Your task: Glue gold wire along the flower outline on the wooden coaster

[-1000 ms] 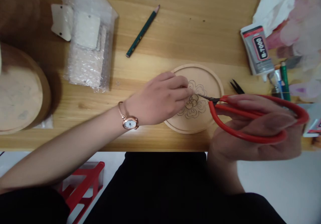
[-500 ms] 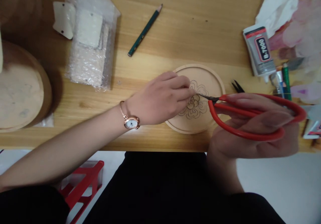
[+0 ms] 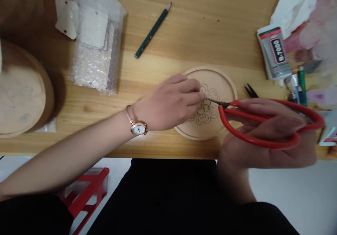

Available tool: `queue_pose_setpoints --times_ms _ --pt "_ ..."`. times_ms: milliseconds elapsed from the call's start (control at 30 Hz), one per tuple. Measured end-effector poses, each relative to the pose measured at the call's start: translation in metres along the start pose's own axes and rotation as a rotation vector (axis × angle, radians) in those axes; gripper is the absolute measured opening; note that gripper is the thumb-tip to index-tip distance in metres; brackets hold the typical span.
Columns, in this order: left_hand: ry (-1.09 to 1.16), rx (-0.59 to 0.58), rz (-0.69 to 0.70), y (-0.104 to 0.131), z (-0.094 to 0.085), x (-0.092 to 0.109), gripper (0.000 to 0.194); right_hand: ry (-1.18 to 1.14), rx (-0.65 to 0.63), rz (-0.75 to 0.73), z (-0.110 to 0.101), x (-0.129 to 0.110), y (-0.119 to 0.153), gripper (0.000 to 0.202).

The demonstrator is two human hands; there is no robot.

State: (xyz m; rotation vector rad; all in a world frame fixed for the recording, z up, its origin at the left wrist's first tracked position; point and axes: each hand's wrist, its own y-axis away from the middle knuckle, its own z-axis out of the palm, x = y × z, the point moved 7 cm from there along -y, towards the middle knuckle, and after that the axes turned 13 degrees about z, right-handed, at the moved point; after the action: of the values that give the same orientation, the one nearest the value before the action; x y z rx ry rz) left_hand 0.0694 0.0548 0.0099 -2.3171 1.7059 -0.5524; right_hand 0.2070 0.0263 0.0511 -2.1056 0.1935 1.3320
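Note:
My right hand (image 3: 271,133) grips a pair of red-handled scissors (image 3: 263,144), fingers through the loops. The dark blades point left, their tips meeting the fingertips of my left hand (image 3: 173,103). Those left fingers are pinched together; whatever they hold is hidden or too small to name. Both hands are over a round wooden disc (image 3: 221,78) with a raised rim. Drawn on the disc is a flower outline (image 3: 207,117), partly covered by my left fingers. A watch (image 3: 138,128) sits on my left wrist.
A dark green pencil (image 3: 152,30) lies beyond my left hand. Left of it is a bubble-wrap bag (image 3: 92,63) of pale plates, then a round wooden piece (image 3: 22,91). To the right are a B-7000 glue tube (image 3: 275,54), black pointed tips (image 3: 251,91) and crumpled tissue (image 3: 293,8).
Both hands and the scissors hold nearly the same pose at the disc. The view has shifted very slightly, and nothing was picked up or let go.

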Motion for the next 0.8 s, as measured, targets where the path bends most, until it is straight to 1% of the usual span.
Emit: queue_pose_setpoints --times_ms 133,233,333,467,600,800 --pt "-0.009 0.013 0.012 0.0001 -0.0008 0.0009 0.041 0.008 -0.012 0.002 -0.0016 0.0001 0.001 0.032" --pt "0.006 0.043 0.015 0.0002 -0.0023 0.001 0.039 0.021 0.0 0.002 -0.0016 0.0015 -0.0003 0.034" --pt "0.034 0.048 -0.002 0.0001 -0.0023 0.0 0.036 -0.017 0.021 -0.065 -0.0013 0.0 -0.003 0.039" --pt "-0.008 0.004 -0.003 -0.0009 -0.0003 0.0002 0.042 -0.067 0.028 -0.143 -0.001 -0.0015 -0.0055 0.041" --pt "-0.028 -0.012 -0.01 -0.0009 0.0004 -0.0005 0.044 -0.054 0.016 -0.133 -0.0003 -0.0005 -0.0048 0.04" --pt "0.04 0.031 -0.021 0.0006 -0.0008 -0.0015 0.038 -0.015 0.006 -0.125 0.0023 -0.0015 -0.0045 0.043"
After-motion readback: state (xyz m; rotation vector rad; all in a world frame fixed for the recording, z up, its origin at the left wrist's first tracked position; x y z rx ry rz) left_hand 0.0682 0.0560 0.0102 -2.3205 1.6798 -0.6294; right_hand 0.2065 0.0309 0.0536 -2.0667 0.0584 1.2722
